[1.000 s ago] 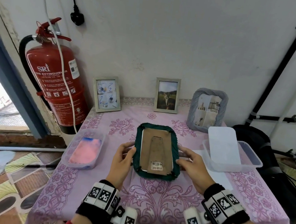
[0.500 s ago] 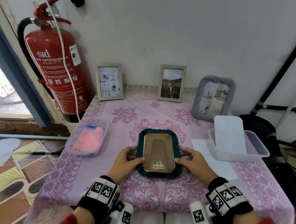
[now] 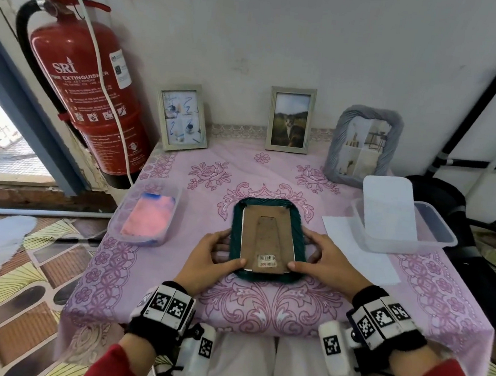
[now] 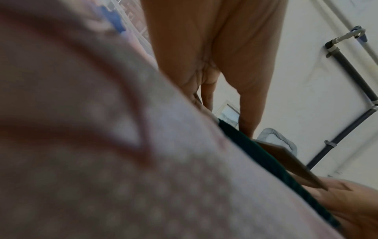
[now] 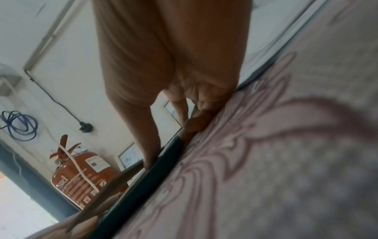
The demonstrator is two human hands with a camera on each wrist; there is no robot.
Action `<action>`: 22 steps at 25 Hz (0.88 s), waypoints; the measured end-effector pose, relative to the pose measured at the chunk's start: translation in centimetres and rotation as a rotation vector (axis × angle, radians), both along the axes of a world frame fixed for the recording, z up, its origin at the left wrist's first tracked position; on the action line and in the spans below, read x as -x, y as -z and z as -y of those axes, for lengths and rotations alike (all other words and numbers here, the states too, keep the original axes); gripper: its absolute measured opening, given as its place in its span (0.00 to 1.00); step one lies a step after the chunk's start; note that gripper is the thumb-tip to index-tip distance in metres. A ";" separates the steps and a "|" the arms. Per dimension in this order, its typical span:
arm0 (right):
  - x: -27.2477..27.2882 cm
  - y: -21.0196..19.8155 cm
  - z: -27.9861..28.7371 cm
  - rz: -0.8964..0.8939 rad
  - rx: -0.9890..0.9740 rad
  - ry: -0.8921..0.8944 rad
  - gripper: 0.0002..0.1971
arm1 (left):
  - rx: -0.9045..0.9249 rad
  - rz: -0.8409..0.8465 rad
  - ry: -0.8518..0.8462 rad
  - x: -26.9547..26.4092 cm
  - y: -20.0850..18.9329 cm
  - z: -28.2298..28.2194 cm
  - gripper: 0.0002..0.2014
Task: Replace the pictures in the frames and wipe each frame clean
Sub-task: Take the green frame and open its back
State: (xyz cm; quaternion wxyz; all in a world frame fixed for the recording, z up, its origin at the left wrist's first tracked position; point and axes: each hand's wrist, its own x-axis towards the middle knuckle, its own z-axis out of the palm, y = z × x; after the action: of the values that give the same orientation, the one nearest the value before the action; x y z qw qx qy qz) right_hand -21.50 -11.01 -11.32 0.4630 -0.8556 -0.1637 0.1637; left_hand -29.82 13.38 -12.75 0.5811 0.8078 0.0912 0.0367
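A dark green braided picture frame (image 3: 239, 217) lies face down on the pink flowered tablecloth (image 3: 258, 308). Its brown backing board (image 3: 266, 238) with a barcode sticker faces up. My left hand (image 3: 222, 251) grips the frame's left edge, thumb on the near left corner. My right hand (image 3: 310, 255) grips the right edge, thumb on the near right corner. In the left wrist view the green frame (image 4: 266, 161) shows edge-on under the left hand's fingers (image 4: 247, 126). The right wrist view shows the green frame (image 5: 159, 169) the same way. The picture side is hidden.
Three frames stand against the back wall: a pale one (image 3: 182, 116), a cat photo (image 3: 290, 119) and a grey braided one (image 3: 364, 145). A tub with a pink cloth (image 3: 145, 217) sits left. A clear tub (image 3: 431, 237) over white paper (image 3: 345, 238) sits right. A fire extinguisher (image 3: 88, 94) stands far left.
The green frame has slid toward the table's near edge between both hands. Both thumbs have moved onto its near corners.
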 end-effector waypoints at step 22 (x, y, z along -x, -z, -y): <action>1.3 -0.7 -0.5 -0.026 -0.027 0.007 0.39 | -0.113 -0.024 0.052 -0.2 -0.2 -0.2 0.32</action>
State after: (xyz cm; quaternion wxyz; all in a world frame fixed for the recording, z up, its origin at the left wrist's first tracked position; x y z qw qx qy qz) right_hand -22.78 -10.53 -10.66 0.4768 -0.8478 -0.1571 0.1709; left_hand -29.59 13.54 -12.50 0.5344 0.8417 0.0748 0.0171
